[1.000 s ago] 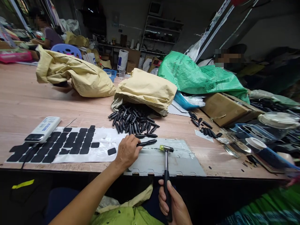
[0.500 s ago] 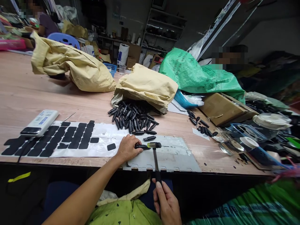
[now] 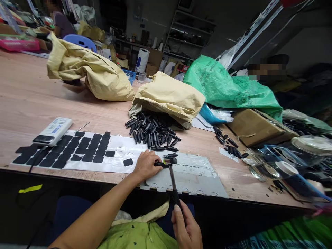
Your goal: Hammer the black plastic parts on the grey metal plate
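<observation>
"Where's the black tube (image 3: 161,164)?"

"Over the grey plate (image 3: 186,180), its left end gripped by the left hand (image 3: 145,166). Its long axis runs left to right; the right end points to the head of the hammer (image 3: 172,177). Whether they touch, I can't tell."

"And the right hand (image 3: 185,223)?"

"Fingers closed round the hammer's handle."

"Containers?"

"A heap of similar tubes (image 3: 150,133) lies at the mouth of a tan sack (image 3: 169,95); its inside is hidden. To the right, a green bag (image 3: 228,84) leans over a carton (image 3: 256,126), near a white-lidded jar (image 3: 312,147)."

"Surface, room?"

"Wood-grain table (image 3: 26,86), with black stickers on a white sheet (image 3: 118,164). Behind, a dim room: blue chair (image 3: 80,40), shelves (image 3: 190,35)."
</observation>
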The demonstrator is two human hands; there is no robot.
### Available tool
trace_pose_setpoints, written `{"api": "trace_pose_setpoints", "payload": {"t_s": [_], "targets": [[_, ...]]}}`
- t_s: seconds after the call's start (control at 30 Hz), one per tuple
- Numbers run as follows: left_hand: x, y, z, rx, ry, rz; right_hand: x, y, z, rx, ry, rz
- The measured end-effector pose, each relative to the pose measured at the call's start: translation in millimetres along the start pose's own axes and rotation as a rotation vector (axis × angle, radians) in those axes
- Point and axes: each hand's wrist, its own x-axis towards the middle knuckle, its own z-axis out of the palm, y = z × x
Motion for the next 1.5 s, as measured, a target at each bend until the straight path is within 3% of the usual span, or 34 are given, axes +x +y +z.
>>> {"api": "trace_pose_setpoints", "payload": {"t_s": [0.13, 0.3, 0.5, 0.63, 0.77, 0.93, 1.07, 1.13, 1.2, 1.3, 1.4, 1.43, 1.5], "targets": [[-0.5, -1.3, 1.6, 0.004, 0.006, 0.000, -6.0, 0.7, 4.0, 0.068, -0.052, 0.036], [0.6, -3.5, 5.2, 0.027, 0.015, 0.013, -9.1, -4.4, 8.7, 0.285, -0.088, 0.215], [-1.4, -5.3, 5.1, 0.038, 0.009, 0.027, 10.6, -3.8, -3.2, 0.598, -0.126, 0.375], [-2.2, -7.2, 3.6, 0.023, 0.008, 0.078, 25.2, 9.1, -7.3, 0.684, -0.170, 0.459], [-4.4, -4.7, -2.1, -0.092, 0.083, 0.148, 28.4, 13.9, -3.7, 0.726, -0.189, 0.464], [-43.0, 7.5, -10.4, -0.239, 0.143, 0.347, 25.6, 10.5, 0.8, 0.716, -0.204, 0.449], [-98.9, -0.3, -0.7, -0.179, -0.025, 0.531, 23.2, 9.3, 3.2, 0.700, -0.184, 0.421], [-121.8, -14.0, 9.9, -0.076, -0.122, 0.493, 22.3, 9.4, 4.3, 0.697, -0.174, 0.411], [-136.8, -30.7, 20.9, 0.018, -0.207, 0.352, 21.6, 9.3, 5.3, 0.698, -0.171, 0.408], [-145.6, -51.7, 30.8, 0.124, -0.354, -0.013, 20.3, 7.0, 6.1, 0.693, -0.158, 0.401], [-143.8, -54.6, 26.7, 0.211, -0.547, -0.298, 17.9, 1.8, 6.1, 0.687, -0.143, 0.387], [-141.4, -49.8, 21.8, 0.222, -0.600, -0.307, 17.0, 0.1, 6.2, 0.683, -0.138, 0.384], [-132.9, -31.5, 8.0, 0.170, -0.662, -0.192, 15.7, -2.0, 6.7, 0.674, -0.129, 0.376]]}}
